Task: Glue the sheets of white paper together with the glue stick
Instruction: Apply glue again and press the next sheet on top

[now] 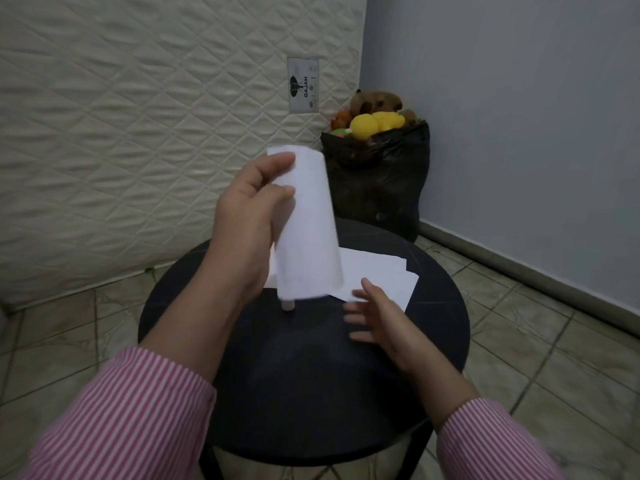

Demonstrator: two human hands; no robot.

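You're wearing a long-sleeved shirt with thin pink and white stripes; the left sleeve (117,414) and right sleeve (498,445) both stop well short of your bare hands, forearms showing.

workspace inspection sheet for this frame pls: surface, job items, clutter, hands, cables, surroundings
Surface: round black table, tiled floor beneath.
Job's things: curled white sheet held up; more white sheets flat on the table; small whitish stub, possibly the glue stick, shows below the raised sheet, blurred.
Clutter: nothing seen on the table.
Hands: left hand pinches the raised sheet; right hand open, fingers spread beside the flat sheets.
Cables: nothing seen.
Surroundings: upright quilted mattress, black bag of plush toys, grey wall.
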